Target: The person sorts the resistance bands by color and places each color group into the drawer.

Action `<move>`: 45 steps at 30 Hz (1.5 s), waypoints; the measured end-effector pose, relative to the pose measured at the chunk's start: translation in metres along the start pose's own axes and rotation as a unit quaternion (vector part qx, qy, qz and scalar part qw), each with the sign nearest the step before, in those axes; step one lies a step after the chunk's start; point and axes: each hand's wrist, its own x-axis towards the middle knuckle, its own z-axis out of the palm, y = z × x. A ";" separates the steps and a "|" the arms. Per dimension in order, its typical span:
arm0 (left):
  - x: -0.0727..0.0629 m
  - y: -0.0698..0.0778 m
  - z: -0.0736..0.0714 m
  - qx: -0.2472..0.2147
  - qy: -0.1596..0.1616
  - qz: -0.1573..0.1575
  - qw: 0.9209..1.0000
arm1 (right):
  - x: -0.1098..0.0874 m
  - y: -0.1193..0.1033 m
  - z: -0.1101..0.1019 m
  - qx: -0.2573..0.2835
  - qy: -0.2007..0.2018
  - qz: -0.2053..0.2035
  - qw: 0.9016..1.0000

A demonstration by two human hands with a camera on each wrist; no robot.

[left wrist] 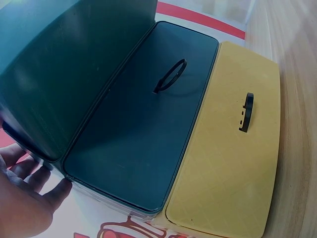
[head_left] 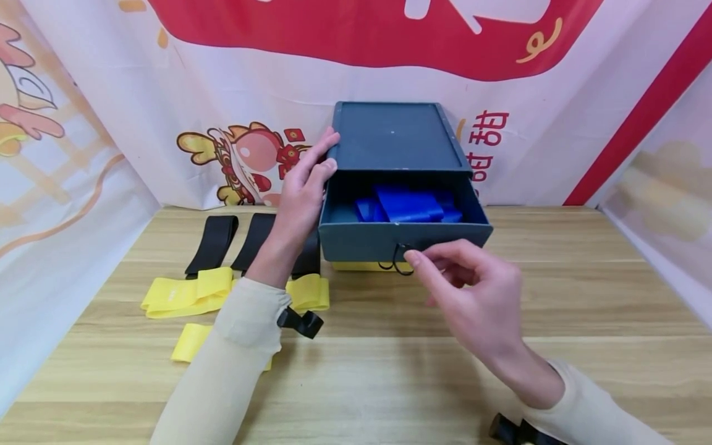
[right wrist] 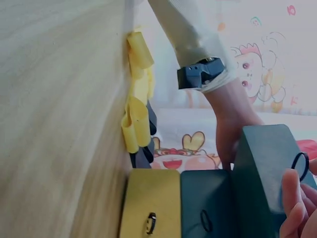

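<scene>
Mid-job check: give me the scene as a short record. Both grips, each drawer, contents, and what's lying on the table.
left grip: rests against the side of the cabinet
right grip: pinches the black loop on the top drawer
top drawer: dark, pulled open
contents: blue bands
middle drawer: dark, closed
bottom drawer: yellow, closed
table, left of cabinet in head view: black bands farther back, yellow bands nearer the person
</scene>
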 end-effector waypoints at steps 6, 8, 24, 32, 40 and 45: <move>0.000 0.001 0.001 0.000 0.000 -0.004 1.000 | -0.003 0.000 0.005 0.033 -0.036 0.106 0.993; 0.000 0.001 0.001 0.000 0.000 -0.006 1.000 | -0.004 0.001 0.007 0.054 -0.034 0.115 0.991; 0.002 -0.001 0.001 -0.002 0.001 -0.003 1.000 | -0.010 0.022 0.017 0.055 -0.007 -0.004 0.998; 0.000 0.001 0.000 -0.001 0.002 -0.012 1.000 | -0.006 0.030 0.021 0.044 -0.001 -0.052 0.998; 0.000 0.002 -0.001 -0.008 -0.004 -0.015 1.000 | 0.005 0.040 0.024 0.024 0.007 -0.086 0.996; -0.001 0.001 -0.002 -0.009 -0.006 -0.007 1.000 | 0.012 0.047 0.028 0.013 0.009 -0.091 0.996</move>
